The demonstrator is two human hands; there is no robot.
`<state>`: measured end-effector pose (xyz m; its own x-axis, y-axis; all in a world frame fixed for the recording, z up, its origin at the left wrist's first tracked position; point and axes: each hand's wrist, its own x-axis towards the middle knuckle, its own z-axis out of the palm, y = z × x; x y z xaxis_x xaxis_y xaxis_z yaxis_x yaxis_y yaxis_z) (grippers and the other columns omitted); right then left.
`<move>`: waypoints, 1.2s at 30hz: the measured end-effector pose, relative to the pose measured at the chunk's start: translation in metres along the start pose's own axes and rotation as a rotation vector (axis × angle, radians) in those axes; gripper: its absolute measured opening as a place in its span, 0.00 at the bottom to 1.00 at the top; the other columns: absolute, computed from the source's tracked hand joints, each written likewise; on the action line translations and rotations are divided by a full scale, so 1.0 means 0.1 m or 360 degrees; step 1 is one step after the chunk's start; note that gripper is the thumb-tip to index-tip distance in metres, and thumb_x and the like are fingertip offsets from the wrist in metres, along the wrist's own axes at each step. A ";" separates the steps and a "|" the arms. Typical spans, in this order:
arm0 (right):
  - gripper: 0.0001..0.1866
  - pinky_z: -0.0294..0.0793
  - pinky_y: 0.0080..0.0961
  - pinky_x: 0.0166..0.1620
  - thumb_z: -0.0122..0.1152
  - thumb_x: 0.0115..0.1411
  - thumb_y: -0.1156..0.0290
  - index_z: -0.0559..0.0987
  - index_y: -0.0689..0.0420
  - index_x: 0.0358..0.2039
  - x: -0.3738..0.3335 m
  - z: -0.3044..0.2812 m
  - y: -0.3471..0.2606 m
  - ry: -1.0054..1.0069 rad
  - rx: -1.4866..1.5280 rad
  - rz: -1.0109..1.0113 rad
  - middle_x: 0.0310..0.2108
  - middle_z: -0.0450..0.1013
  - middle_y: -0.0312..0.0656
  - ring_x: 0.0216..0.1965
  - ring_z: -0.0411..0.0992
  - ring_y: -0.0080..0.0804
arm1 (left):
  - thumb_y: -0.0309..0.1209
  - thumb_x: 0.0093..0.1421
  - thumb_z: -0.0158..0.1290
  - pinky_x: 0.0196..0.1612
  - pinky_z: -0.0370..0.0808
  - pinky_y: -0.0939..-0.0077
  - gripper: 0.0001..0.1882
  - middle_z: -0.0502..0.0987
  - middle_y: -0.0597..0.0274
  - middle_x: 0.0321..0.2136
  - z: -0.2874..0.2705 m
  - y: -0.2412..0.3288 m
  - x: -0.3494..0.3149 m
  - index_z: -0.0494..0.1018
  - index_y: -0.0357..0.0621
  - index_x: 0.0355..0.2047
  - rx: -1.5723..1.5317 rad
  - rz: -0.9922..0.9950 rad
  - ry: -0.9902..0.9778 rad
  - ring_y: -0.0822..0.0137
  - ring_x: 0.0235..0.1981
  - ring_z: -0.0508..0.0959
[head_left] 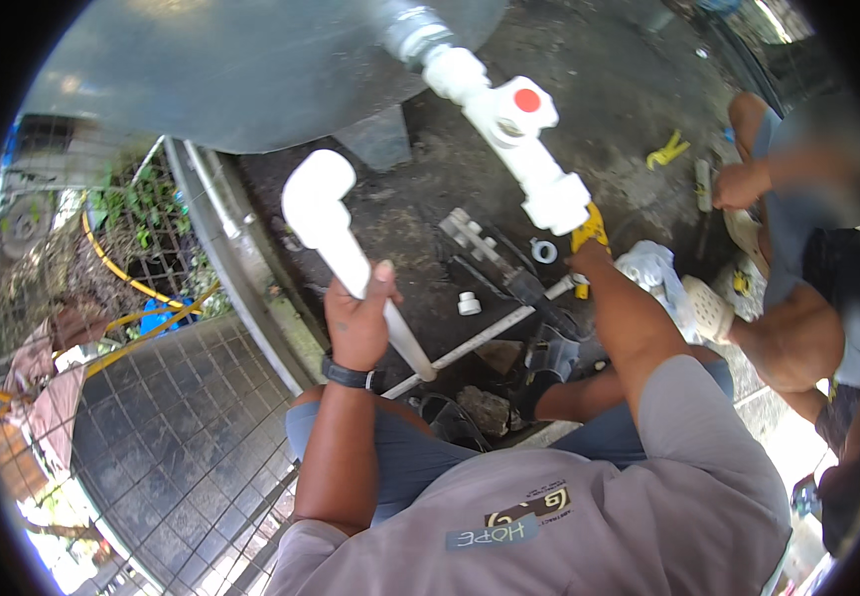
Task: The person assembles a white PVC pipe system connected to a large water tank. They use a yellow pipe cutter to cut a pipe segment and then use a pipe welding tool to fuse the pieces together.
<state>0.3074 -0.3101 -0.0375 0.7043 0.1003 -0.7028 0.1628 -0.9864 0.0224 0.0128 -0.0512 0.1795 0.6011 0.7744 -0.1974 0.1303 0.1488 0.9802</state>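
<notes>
Tank (251, 74) at top, white valve (511, 129) below: holding a white elbow pipe (344, 260) left of the valve, in a closed left hand (355, 326). Touching a yellow tool (594, 224) with the right hand (590, 258), not revealing how far closed.

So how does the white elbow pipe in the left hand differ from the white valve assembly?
The white elbow pipe is gripped in the left hand, while the white valve assembly joins a grey fitting at its upper end.
The pipe bends at its top; the valve assembly runs fairly straight.
The valve assembly carries a red disc; the pipe shows none.
Both are white.
</notes>
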 end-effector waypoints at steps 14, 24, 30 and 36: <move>0.18 0.76 0.36 0.33 0.60 0.59 0.64 0.74 0.56 0.48 0.23 -1.02 0.58 -0.0166 0.0960 -0.0138 0.34 0.75 0.42 0.36 0.76 0.33 | 0.39 0.60 0.60 0.24 0.66 0.80 0.14 0.71 0.72 0.20 0.19 0.24 0.12 0.71 0.42 0.31 -0.0159 0.0067 0.0065 0.80 0.21 0.69; 0.12 0.69 0.22 0.28 0.52 0.66 0.64 0.70 0.57 0.46 -1.05 -2.84 0.13 0.0823 0.1628 -0.1012 0.32 0.69 0.36 0.27 0.69 0.24 | 0.43 0.59 0.61 0.23 0.68 0.80 0.18 0.71 0.71 0.20 0.23 0.18 0.30 0.70 0.41 0.31 -0.0138 0.0208 0.0242 0.79 0.19 0.70; 0.15 0.71 0.20 0.26 0.55 0.65 0.64 0.71 0.56 0.50 -2.77 -2.94 -0.38 0.1255 0.2114 -0.1363 0.27 0.70 0.35 0.23 0.69 0.23 | 0.38 0.57 0.64 0.23 0.68 0.80 0.15 0.70 0.72 0.19 0.07 0.23 0.13 0.69 0.45 0.28 -0.0291 0.0113 0.0139 0.78 0.19 0.69; 0.20 0.71 0.21 0.23 0.62 0.59 0.69 0.71 0.61 0.50 -3.50 -2.26 -0.93 -0.0040 0.2028 -0.1637 0.31 0.72 0.38 0.19 0.70 0.24 | 0.26 0.52 0.65 0.27 0.71 0.80 0.16 0.72 0.66 0.27 0.00 0.34 -0.13 0.70 0.39 0.38 -0.0620 0.0096 -0.0003 0.74 0.22 0.73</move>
<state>0.2019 -0.2241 0.3667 0.6534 0.7545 -0.0616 -0.1219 0.0245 -0.9922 0.0092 -0.0563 0.2159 0.5999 0.7879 -0.1391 -0.2140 0.3255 0.9210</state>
